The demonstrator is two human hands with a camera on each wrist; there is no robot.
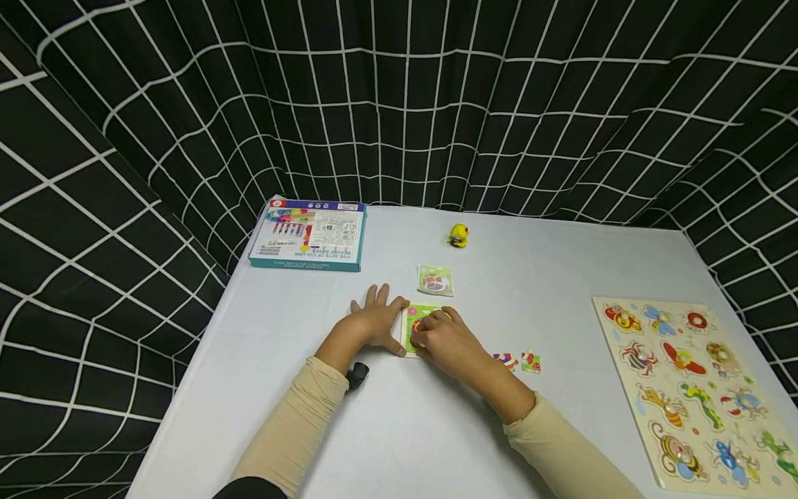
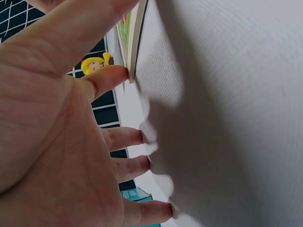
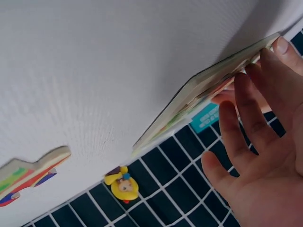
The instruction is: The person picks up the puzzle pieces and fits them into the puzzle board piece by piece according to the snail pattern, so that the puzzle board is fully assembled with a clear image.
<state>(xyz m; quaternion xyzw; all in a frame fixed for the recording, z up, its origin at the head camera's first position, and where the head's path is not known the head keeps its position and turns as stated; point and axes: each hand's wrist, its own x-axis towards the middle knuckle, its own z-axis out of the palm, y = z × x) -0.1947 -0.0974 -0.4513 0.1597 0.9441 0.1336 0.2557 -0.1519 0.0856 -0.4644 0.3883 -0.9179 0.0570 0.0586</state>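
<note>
A small puzzle board [image 1: 412,313] with a green picture and a pale frame lies on the table in front of me. My left hand [image 1: 374,324] has its fingers spread on the tabletop, with thumb and index finger against the board's left edge. Over the board lies my right hand [image 1: 447,343], its loosely bent fingertips touching the picture and covering much of it. No piece shows between those fingers in the right wrist view. Beside the right wrist are two loose puzzle pieces, a striped one [image 1: 506,360] and a green-and-red one [image 1: 531,361].
Behind the board lies a small green picture card [image 1: 435,280], and farther back a yellow toy figure [image 1: 458,235]. A teal-edged box [image 1: 308,235] stands at the back left. On the right is a large insect puzzle board [image 1: 692,395]. Gridded black cloth [image 1: 430,104] surrounds the table.
</note>
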